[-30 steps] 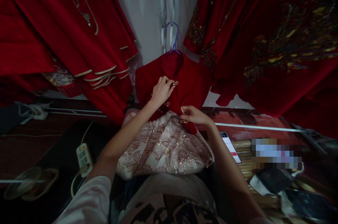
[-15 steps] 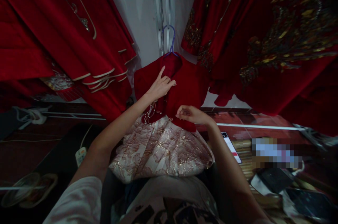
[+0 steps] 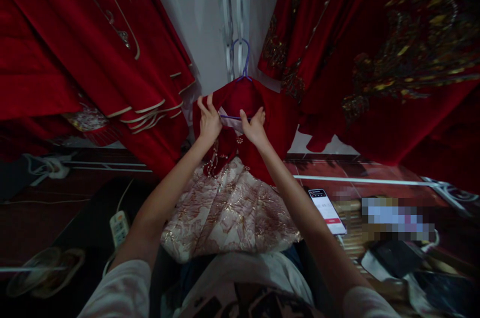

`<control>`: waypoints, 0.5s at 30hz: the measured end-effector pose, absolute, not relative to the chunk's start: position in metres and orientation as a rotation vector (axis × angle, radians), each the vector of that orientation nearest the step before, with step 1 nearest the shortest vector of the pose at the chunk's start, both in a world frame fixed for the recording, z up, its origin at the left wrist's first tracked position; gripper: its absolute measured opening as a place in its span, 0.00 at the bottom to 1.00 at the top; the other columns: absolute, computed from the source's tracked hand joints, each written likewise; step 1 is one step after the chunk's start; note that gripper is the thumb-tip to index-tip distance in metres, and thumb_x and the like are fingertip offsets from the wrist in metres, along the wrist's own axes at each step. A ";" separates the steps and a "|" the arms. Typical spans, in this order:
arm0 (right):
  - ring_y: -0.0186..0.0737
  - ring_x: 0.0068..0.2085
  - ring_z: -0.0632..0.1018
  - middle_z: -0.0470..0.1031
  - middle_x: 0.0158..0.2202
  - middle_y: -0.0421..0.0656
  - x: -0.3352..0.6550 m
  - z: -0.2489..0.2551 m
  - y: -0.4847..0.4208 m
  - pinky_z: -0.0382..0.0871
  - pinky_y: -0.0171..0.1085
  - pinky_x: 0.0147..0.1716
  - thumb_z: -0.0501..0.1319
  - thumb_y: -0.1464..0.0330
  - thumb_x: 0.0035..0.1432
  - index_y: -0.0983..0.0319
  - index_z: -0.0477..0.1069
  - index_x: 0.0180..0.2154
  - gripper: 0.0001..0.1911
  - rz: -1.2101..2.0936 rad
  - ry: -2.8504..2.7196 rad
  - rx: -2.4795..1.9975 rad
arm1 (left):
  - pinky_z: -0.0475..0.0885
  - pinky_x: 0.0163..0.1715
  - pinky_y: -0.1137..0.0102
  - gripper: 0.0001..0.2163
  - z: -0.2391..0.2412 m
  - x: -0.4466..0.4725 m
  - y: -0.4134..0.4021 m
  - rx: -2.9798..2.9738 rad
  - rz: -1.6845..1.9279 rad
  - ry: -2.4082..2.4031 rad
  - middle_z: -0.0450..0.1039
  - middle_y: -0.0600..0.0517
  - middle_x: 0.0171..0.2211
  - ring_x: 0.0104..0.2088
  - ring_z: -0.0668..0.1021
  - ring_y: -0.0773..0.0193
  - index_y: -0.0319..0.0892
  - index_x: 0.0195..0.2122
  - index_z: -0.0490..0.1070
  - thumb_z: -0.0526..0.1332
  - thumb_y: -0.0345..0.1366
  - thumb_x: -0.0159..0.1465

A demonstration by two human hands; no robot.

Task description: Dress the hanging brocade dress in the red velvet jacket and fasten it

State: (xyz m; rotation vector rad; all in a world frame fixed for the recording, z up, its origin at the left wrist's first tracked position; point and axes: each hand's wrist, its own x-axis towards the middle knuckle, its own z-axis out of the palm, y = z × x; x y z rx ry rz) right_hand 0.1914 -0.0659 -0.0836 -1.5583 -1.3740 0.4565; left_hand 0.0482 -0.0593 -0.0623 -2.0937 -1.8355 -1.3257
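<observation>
A red jacket (image 3: 277,108) hangs in front of me on a purple hanger (image 3: 246,53). Its front is parted, showing a pale lining and the hanger's lower bar across the gap. My left hand (image 3: 210,120) grips the left front edge near the neck, some fingers lifted and spread. On the other edge, my right hand (image 3: 255,125) is closed on the cloth, thumb up. Beaded strands (image 3: 212,160) dangle below my left hand. Below the jacket a pink-and-gold brocade skirt (image 3: 225,223) spreads over my lap.
Red garments with pale trim (image 3: 150,78) hang at left, and a gold-embroidered red garment (image 3: 405,58) at right. White rack poles (image 3: 240,3) rise behind the hanger. A lit phone (image 3: 328,213) lies on a slatted bamboo surface (image 3: 352,243). A power strip (image 3: 119,228) is at left.
Both hands have moved to the jacket's neck opening and taken hold of its front edges. The front is now pulled apart, exposing the lining and hanger bar.
</observation>
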 end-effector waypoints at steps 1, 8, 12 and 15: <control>0.64 0.66 0.50 0.46 0.64 0.72 0.198 -0.083 -0.067 0.45 0.58 0.61 0.46 0.41 0.58 0.81 0.41 0.64 0.53 0.368 -1.364 -1.642 | 0.67 0.55 0.59 0.32 -0.059 0.037 -0.052 -2.078 -1.189 -1.864 0.49 0.35 0.64 0.58 0.68 0.49 0.37 0.65 0.47 0.54 0.23 0.59; 0.61 0.59 0.63 0.65 0.53 0.66 0.281 -0.063 -0.060 0.47 0.60 0.59 0.41 0.53 0.66 0.76 0.60 0.55 0.34 -0.261 -1.444 -1.829 | 0.60 0.58 0.52 0.15 -0.019 -0.026 -0.018 -1.889 -1.079 -1.801 0.70 0.42 0.49 0.58 0.66 0.47 0.40 0.46 0.70 0.54 0.27 0.59; 0.60 0.59 0.63 0.66 0.54 0.65 0.312 -0.051 -0.048 0.49 0.59 0.59 0.38 0.56 0.67 0.75 0.68 0.50 0.33 -0.439 -1.520 -1.860 | 0.65 0.54 0.61 0.13 -0.018 -0.033 -0.001 -1.955 -1.237 -1.914 0.72 0.44 0.47 0.53 0.72 0.53 0.42 0.45 0.71 0.55 0.31 0.60; 0.59 0.57 0.67 0.70 0.50 0.64 0.331 -0.042 -0.043 0.54 0.55 0.57 0.38 0.55 0.67 0.73 0.73 0.45 0.34 -0.397 -1.662 -1.931 | 0.70 0.45 0.63 0.10 -0.025 -0.038 0.008 -2.096 -1.154 -2.194 0.76 0.44 0.36 0.43 0.77 0.53 0.38 0.37 0.73 0.53 0.36 0.62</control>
